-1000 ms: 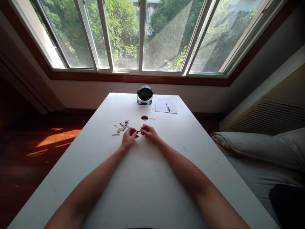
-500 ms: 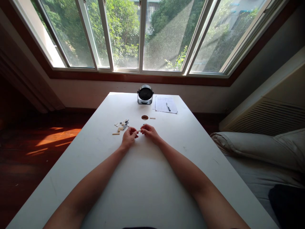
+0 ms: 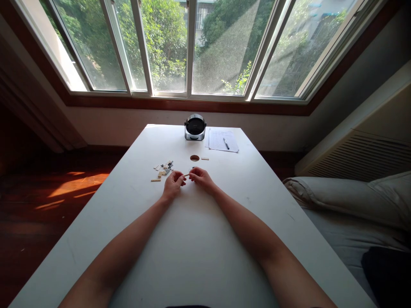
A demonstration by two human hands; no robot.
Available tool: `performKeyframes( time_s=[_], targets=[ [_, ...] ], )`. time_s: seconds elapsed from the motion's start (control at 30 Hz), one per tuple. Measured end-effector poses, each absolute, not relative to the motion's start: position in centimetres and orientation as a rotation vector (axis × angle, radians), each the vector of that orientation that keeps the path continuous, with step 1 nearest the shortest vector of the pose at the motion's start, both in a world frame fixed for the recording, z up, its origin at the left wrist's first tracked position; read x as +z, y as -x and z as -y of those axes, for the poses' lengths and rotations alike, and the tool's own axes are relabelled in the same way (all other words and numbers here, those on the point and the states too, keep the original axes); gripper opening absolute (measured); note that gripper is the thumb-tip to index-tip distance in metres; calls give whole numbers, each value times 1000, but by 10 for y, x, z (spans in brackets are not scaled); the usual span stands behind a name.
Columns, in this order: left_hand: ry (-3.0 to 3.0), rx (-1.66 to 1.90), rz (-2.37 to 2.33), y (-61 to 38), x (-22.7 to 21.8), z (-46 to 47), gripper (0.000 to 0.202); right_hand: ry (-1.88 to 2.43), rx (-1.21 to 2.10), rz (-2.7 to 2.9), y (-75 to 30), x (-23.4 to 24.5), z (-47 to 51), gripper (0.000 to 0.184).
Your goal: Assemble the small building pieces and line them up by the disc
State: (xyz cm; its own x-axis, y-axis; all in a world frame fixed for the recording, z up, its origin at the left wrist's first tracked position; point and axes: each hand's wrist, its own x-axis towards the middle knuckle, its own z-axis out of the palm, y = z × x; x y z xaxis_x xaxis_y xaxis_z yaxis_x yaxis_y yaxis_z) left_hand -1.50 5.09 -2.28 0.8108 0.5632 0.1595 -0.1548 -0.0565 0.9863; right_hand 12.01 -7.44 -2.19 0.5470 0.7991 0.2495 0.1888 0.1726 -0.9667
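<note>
Both my hands rest side by side on the white table [image 3: 192, 239], fingertips almost touching. My left hand [image 3: 174, 185] is closed in a pinch on a small tan brick piece [image 3: 186, 174] that sticks out toward the right. My right hand [image 3: 201, 177] is curled, fingers closed on something small that I cannot make out. A little pile of small tan, white and dark bricks [image 3: 164, 168] lies just left of my left hand. One tan strip [image 3: 156, 180] lies apart from the pile, nearer me.
Beyond my hands lie a small brown disc [image 3: 194, 158] and a short tan strip [image 3: 205, 158]. At the table's far end stand a round dark device [image 3: 195, 127] and a paper sheet [image 3: 222, 140] with a pen [image 3: 226, 143]. A bed with a pillow [image 3: 346, 201] is at the right.
Almost nothing has moved. My two hands stay together at the same spot, with only slight shifts of the fingers on the small piece.
</note>
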Motion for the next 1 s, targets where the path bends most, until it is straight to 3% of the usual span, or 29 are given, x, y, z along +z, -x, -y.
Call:
performKeyframes(
  time_s=[1.0],
  targets=[
    [-1469, 616, -365, 14, -24, -52, 29, 1317, 540, 940, -122, -27, 73, 26]
  ],
)
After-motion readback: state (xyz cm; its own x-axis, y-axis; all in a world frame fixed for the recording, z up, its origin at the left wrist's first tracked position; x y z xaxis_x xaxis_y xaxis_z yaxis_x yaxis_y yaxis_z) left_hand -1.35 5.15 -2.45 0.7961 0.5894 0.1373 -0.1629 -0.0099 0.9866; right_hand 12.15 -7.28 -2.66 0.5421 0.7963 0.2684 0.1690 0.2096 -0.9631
